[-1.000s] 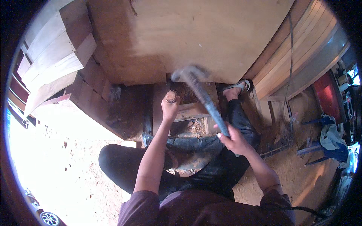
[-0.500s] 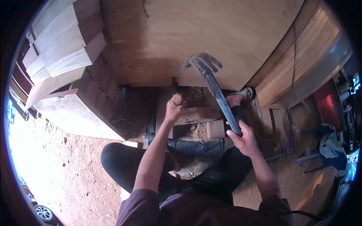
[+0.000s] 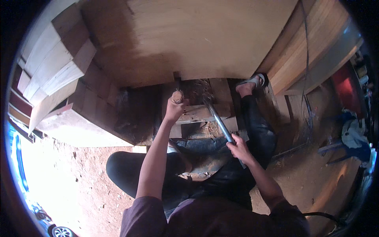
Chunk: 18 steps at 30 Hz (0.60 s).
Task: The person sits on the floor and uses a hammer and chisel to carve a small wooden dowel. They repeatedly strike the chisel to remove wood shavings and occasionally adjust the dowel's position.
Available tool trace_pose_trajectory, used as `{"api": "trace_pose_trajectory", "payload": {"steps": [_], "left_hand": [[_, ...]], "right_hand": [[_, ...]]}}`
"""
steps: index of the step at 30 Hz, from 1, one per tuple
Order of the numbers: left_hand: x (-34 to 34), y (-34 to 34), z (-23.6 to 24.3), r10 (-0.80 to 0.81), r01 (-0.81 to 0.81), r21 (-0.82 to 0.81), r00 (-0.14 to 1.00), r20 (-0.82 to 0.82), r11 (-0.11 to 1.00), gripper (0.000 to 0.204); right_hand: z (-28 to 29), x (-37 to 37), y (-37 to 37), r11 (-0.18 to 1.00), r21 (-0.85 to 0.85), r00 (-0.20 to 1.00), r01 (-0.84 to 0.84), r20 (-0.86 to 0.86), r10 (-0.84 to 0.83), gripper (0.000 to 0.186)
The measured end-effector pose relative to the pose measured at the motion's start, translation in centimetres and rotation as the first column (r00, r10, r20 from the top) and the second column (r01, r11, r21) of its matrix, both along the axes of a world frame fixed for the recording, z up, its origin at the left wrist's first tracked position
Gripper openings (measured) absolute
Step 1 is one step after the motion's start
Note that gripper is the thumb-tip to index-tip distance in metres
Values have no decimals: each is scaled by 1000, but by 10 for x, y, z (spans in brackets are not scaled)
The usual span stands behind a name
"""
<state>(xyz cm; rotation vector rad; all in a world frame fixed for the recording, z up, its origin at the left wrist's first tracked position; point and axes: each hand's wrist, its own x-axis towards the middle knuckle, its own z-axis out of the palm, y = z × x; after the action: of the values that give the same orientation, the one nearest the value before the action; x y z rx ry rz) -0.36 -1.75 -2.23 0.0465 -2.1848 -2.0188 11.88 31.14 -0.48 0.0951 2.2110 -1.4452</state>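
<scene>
My left hand (image 3: 174,110) is closed round an upright round wooden handle (image 3: 177,96) with a pale, frayed top. Whatever lies below that handle is hidden by my fist and its shadow. In my right hand (image 3: 240,150) is the metal shaft of a claw hammer (image 3: 222,125), its lower end passing below my fingers. The hammer's head is smeared by motion over the dark gap just right of my left fist. Beneath both hands lies a wooden block (image 3: 197,113) with shavings about it, in front of my seat between my legs.
A large plywood panel (image 3: 197,35) stands ahead. Stacked boards (image 3: 51,63) rise at the left, and long planks (image 3: 312,51) lean at the right with a cable (image 3: 306,51) hanging across them. My sandalled foot (image 3: 250,83) rests beside the block. Bare earth (image 3: 90,170) lies at the left.
The hammer has swung down from its raised position, its head now low beside my left fist. My right hand has dropped slightly and moved left; the left hand keeps its hold.
</scene>
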Motion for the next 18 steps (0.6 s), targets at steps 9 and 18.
{"api": "trace_pose_trajectory", "payload": {"steps": [9,18], "left_hand": [[20,3,34,9,-12,-41,996,-83,999,24],[23,12,60,96,-96,-13,995,7,995,47]], "right_hand": [[8,9,-5,984,-178,969,31,-236,-74,22],[-22,6,-24,947,-54,890,316,362,-276,14]]}}
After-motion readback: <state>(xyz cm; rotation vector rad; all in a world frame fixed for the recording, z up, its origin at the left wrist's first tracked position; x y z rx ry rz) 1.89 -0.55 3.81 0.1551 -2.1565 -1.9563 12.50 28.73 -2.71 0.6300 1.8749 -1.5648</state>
